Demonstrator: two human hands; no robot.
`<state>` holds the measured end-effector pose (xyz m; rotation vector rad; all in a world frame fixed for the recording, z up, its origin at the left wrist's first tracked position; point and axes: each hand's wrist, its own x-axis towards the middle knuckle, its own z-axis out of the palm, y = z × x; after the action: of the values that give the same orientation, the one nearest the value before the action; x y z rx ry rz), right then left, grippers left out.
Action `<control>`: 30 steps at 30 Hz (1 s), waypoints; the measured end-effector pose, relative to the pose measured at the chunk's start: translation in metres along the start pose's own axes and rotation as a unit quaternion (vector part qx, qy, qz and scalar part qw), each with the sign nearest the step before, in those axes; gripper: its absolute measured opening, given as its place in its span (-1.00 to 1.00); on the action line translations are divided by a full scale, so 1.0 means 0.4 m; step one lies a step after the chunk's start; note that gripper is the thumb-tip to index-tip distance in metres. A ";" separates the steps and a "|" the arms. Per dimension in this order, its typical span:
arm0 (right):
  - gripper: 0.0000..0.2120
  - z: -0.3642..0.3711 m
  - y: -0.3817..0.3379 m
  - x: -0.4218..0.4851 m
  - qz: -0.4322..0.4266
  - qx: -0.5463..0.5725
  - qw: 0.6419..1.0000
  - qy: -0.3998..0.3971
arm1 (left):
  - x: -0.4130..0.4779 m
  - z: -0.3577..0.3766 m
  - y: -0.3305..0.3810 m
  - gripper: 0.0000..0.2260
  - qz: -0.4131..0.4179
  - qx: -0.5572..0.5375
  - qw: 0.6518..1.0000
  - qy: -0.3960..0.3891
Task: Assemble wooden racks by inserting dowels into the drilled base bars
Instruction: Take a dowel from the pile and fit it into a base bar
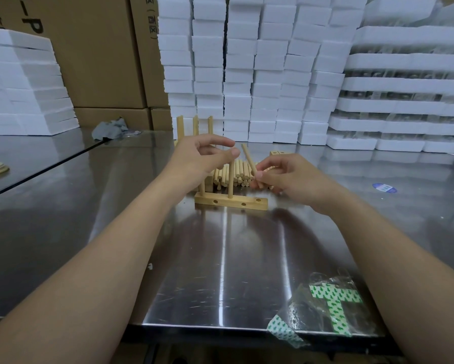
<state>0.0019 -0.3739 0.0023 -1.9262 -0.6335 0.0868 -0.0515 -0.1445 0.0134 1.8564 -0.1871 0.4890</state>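
Head view: a drilled bar (231, 204) is seen lying flat on the counter (220, 258), near its middle, with two upright dowels (230, 179) seated in it and three holes showing empty. A third dowel (247, 158) is pinched at its lower end by the thumb and fingers of the right grip (286, 177). It is tilted, its free end up, just right of the bar. The left grip (204, 156) is curled over the top of the nearer upright dowel (whether that dowel is clasped or merely touched by the thumb cannot be told). Behind the bar a pile (240, 174) of loose dowels is stacked, and further back a finished rack (194, 127) stands before foam blocks (267, 74).

The dowel is judged light, stiff and smooth, and apt to roll if set down. It would best be taken low on the shaft, so that the tip can be steered into a hole and pressed straight. The bar is likely light enough to slide or tip, so it should be steadied while each dowel is driven in.
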 end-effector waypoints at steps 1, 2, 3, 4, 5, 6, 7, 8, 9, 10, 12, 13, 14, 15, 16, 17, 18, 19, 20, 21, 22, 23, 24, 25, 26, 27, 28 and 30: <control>-0.94 -0.001 -0.001 0.000 0.001 0.002 1.000 0.002 | 0.002 -0.002 -0.003 -0.80 0.001 0.004 1.000 0.003; -0.94 -0.002 -0.002 0.000 0.002 0.003 1.000 0.003 | 0.004 -0.003 -0.006 -0.82 0.003 0.009 1.000 0.006; -0.94 -0.003 -0.003 -0.001 -0.001 -0.002 1.000 0.003 | 0.006 -0.004 -0.009 -0.85 0.007 0.012 1.000 0.009; -0.94 -0.003 -0.003 -0.001 -0.007 -0.013 1.000 0.002 | 0.007 -0.004 -0.012 -0.87 0.010 0.014 1.000 0.011; -0.94 -0.004 -0.002 -0.001 -0.018 -0.028 0.999 0.000 | 0.009 -0.004 -0.015 -0.89 0.012 0.015 1.000 0.011; -0.94 -0.004 -0.001 -0.001 -0.028 -0.040 0.999 -0.002 | 0.010 -0.004 -0.018 -0.88 0.014 0.018 1.000 0.011; -0.94 -0.005 0.000 -0.001 -0.035 -0.049 0.998 -0.003 | 0.011 -0.004 -0.020 -0.87 0.016 0.022 1.000 0.012; -0.94 -0.005 0.002 -0.001 -0.037 -0.051 0.998 -0.003 | 0.012 -0.004 -0.021 -0.87 0.018 0.025 0.999 0.013; -0.94 -0.005 0.004 -0.001 -0.035 -0.051 0.998 -0.003 | 0.013 -0.004 -0.021 -0.87 0.020 0.026 0.999 0.014; -0.94 -0.005 0.006 -0.001 -0.030 -0.053 0.998 -0.004 | 0.013 -0.004 -0.020 -0.88 0.021 0.027 0.999 0.016; -0.92 -0.004 0.011 0.001 -0.021 -0.073 0.997 -0.011 | 0.013 -0.002 -0.019 -0.87 0.021 0.027 0.999 0.018; -0.92 -0.003 0.013 0.002 -0.019 -0.086 0.996 -0.015 | 0.013 -0.002 -0.018 -0.86 0.021 0.028 0.999 0.018; -0.92 -0.004 0.015 0.003 -0.018 -0.095 0.995 -0.019 | 0.012 -0.001 -0.017 -0.86 0.021 0.028 0.999 0.018; -0.92 -0.005 0.016 0.004 -0.017 -0.099 0.995 -0.022 | 0.011 0.000 -0.016 -0.85 0.020 0.028 0.999 0.018; -0.91 -0.007 0.017 0.005 -0.018 -0.102 0.994 -0.023 | 0.009 0.000 -0.014 -0.85 0.021 0.028 0.999 0.019; -0.91 -0.009 0.018 0.006 -0.019 -0.108 0.994 -0.023 | 0.008 0.001 -0.013 -0.85 0.021 0.029 0.999 0.021; -0.91 -0.010 0.018 0.008 -0.022 -0.117 0.993 -0.021 | 0.007 0.001 -0.012 -0.86 0.022 0.031 0.999 0.022; -0.91 -0.012 0.018 0.008 -0.026 -0.130 0.991 -0.020 | 0.006 0.002 -0.010 -0.86 0.023 0.033 0.999 0.022; -0.92 -0.012 0.018 0.009 -0.029 -0.142 0.989 -0.018 | 0.005 0.003 -0.009 -0.87 0.024 0.035 0.999 0.023; -0.93 -0.012 0.017 0.009 -0.031 -0.152 0.988 -0.017 | 0.004 0.003 -0.007 -0.87 0.025 0.039 0.999 0.022; -0.94 -0.012 0.017 0.008 -0.035 -0.160 0.986 -0.017 | 0.003 0.004 -0.006 -0.89 0.028 0.043 0.998 0.023; -0.94 -0.012 0.016 0.007 -0.038 -0.168 0.985 -0.017 | 0.001 0.006 -0.005 -0.90 0.034 0.047 0.998 0.026; -0.95 -0.012 0.014 0.005 -0.041 -0.176 0.983 -0.016 | -0.001 0.009 -0.004 -0.93 0.042 0.053 0.997 0.035; -0.94 -0.011 0.013 0.003 -0.042 -0.184 0.982 -0.014 | -0.003 0.013 -0.004 -0.94 0.055 0.074 0.994 0.050; -0.93 -0.010 0.011 0.002 -0.045 -0.193 0.980 -0.011 | -0.008 0.018 -0.004 -0.91 0.076 0.115 0.988 0.069; -0.92 -0.008 0.010 0.001 -0.049 -0.201 0.978 -0.008 | -0.014 0.025 -0.002 -0.85 0.102 0.167 0.977 0.082; -0.91 -0.007 0.009 0.001 -0.051 -0.210 0.976 -0.006 | -0.022 0.034 0.003 -0.78 0.129 0.215 0.964 0.085; -0.90 -0.004 0.006 0.001 -0.052 -0.223 0.973 -0.004 | -0.038 0.052 0.016 -0.64 0.173 0.276 0.944 0.060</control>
<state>0.0037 -0.3760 0.0011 -2.3184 -0.8088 -0.1258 -0.0625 -0.1679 0.0071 2.3423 -0.3228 0.9735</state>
